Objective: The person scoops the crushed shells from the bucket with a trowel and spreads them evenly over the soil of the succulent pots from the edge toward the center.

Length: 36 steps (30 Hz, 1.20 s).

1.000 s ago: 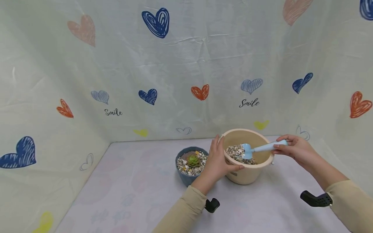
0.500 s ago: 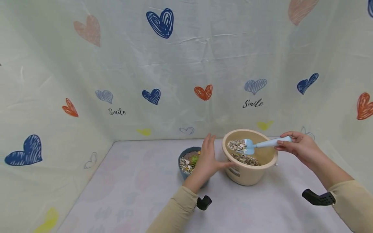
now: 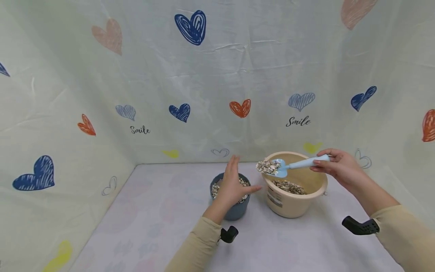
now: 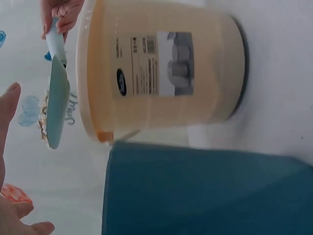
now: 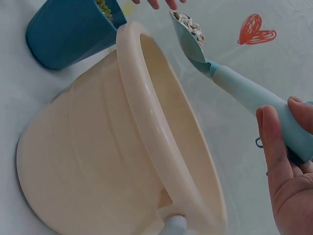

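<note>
My right hand (image 3: 340, 169) grips the handle of a light blue trowel (image 3: 306, 163), its blade heaped with pale gravel (image 3: 267, 166). The blade hangs over the left rim of a cream bucket (image 3: 289, 206), which has more gravel at its bottom. Fingers spread, my left hand (image 3: 232, 187) is in front of and above a blue-grey flower pot (image 3: 238, 212) and covers much of its top. Whether it touches the pot I cannot tell. Gravel shows at the pot's rim, and a bit of green succulent (image 5: 104, 8) peeks out in the right wrist view.
The pot and bucket stand close together on a pale table (image 3: 163, 211). Behind them hangs a white curtain (image 3: 204, 75) printed with hearts and the word Smile. A printed label (image 4: 155, 63) is on the bucket's side, and a handle pivot (image 5: 175, 224) sticks out at its rim.
My left hand has left the bucket's rim and moved left to the pot. The trowel has come up out of the bucket with gravel and shifted left to the rim.
</note>
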{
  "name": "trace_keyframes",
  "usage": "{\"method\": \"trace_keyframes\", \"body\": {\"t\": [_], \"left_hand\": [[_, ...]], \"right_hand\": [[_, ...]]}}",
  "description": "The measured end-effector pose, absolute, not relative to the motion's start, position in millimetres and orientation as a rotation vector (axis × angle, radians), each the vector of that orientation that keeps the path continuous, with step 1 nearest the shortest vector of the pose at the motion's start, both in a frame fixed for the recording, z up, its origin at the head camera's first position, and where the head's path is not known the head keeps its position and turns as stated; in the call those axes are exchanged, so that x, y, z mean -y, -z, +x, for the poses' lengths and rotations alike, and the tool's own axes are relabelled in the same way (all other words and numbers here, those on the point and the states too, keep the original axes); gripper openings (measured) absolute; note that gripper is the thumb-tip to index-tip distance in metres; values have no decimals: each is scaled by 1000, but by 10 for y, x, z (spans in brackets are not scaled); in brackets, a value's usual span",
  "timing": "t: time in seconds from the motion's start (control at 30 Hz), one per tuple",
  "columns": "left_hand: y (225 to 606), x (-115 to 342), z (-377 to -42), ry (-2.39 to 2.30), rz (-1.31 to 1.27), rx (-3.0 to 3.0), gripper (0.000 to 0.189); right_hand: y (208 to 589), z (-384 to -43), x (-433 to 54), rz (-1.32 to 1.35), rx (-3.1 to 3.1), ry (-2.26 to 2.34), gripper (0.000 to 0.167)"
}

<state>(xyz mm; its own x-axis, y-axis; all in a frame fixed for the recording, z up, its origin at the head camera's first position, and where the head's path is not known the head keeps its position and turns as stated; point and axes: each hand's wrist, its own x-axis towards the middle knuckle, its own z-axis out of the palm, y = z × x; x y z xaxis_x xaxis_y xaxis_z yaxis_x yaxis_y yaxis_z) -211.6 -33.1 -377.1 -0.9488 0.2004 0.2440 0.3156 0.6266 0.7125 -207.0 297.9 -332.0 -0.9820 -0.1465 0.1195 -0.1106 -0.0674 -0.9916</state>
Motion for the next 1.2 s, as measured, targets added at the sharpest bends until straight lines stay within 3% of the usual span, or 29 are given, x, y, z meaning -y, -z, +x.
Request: {"method": "trace_keyframes", "body": {"t": [0.67, 1.2], "left_hand": [[3934, 957, -2155, 1362, -334, 2682, 114], [4376, 1493, -2415, 1702, -651, 2742, 102]], "right_hand": [[3436, -2306, -2329, -376, -1975, 2313, 18], [3544, -2358, -2071, -295, -2004, 2238, 15]]}}
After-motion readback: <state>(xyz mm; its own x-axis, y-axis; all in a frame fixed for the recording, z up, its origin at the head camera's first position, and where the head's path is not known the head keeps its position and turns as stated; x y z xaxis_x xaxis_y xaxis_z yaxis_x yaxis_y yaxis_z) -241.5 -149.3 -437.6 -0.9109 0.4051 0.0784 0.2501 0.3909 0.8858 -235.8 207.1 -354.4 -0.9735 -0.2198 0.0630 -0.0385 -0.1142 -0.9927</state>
